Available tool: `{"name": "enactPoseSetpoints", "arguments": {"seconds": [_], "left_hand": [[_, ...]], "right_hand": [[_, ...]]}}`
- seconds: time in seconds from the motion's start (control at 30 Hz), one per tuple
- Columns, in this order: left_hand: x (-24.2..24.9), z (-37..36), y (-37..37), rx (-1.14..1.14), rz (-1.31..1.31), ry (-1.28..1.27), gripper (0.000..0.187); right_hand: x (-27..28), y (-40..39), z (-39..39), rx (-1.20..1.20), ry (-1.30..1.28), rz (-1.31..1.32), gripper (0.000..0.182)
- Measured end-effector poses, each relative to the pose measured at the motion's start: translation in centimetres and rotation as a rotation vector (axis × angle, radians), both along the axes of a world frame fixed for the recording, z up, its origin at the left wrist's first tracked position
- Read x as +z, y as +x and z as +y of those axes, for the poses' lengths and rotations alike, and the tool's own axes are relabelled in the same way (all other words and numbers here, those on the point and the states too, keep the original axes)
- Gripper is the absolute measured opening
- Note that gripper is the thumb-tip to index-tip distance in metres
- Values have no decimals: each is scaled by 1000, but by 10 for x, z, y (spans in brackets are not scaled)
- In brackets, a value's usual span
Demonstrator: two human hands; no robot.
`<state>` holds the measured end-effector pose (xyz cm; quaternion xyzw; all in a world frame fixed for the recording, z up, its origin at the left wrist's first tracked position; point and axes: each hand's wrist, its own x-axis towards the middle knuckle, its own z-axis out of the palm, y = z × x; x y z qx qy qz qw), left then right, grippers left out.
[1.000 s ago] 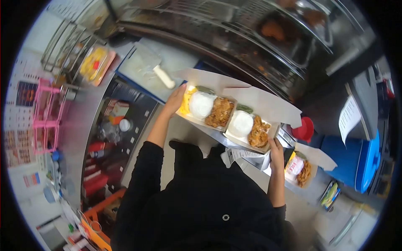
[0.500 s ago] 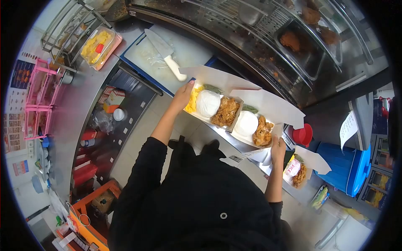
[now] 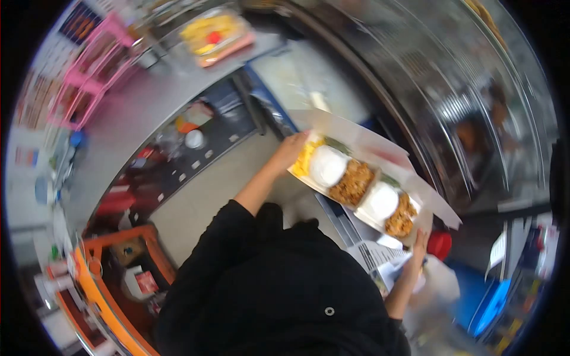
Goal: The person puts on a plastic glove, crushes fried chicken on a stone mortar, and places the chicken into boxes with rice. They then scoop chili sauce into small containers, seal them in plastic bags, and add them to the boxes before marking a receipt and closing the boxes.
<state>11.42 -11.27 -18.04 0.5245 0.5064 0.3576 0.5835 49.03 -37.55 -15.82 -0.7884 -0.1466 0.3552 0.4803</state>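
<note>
left box (image 3: pixel 310 183) and right box (image 3: pixel 369 220) held open, end to end

at one o'clock, your left hand (image 3: pixel 289 154) is clamped on the left box's outer end, your right hand (image 3: pixel 420 245) on the right box's. this looks like a two-handed hold; any move calls for level support and light inward pressure, so the pair doesn't part at the middle. thin, pale card walls and raised lids (image 3: pixel 362 142) surround smooth white domes (image 3: pixel 328 166), craggy brown fried pieces (image 3: pixel 354 183) and soft yellow food (image 3: pixel 305 159). a printed paper (image 3: pixel 375 255) sits near your right hand; a pale handle (image 3: pixel 319 101) blurs at twelve o'clock.
</note>
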Motion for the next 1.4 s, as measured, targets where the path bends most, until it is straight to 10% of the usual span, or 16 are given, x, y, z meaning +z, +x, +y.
{"name": "enactPoseSetpoints", "arguments": {"seconds": [0.07, 0.57, 0.73, 0.93, 1.07, 1.4], "left_hand": [[-25, -3, -28, -67, -84, 69, 52], [236, -329, -146, 624, -57, 148, 56], [256, -332, 5, 793, 71, 119, 58], [205, -354, 71, 1072, 252, 269, 62], [217, -376, 96, 1226, 334, 348, 66], [232, -315, 96, 1007, 465, 385, 71]], "right_hand": [[6, -1, 5, 77, 50, 79, 76], [210, -56, -35, 758, 329, 297, 42], [205, 46, 37, 1103, 392, 501, 33], [115, 108, 108, 1272, 753, 61, 36], [77, 123, 153, 1459, 1474, -674, 36], [99, 138, 105, 1235, 604, 500, 29]]}}
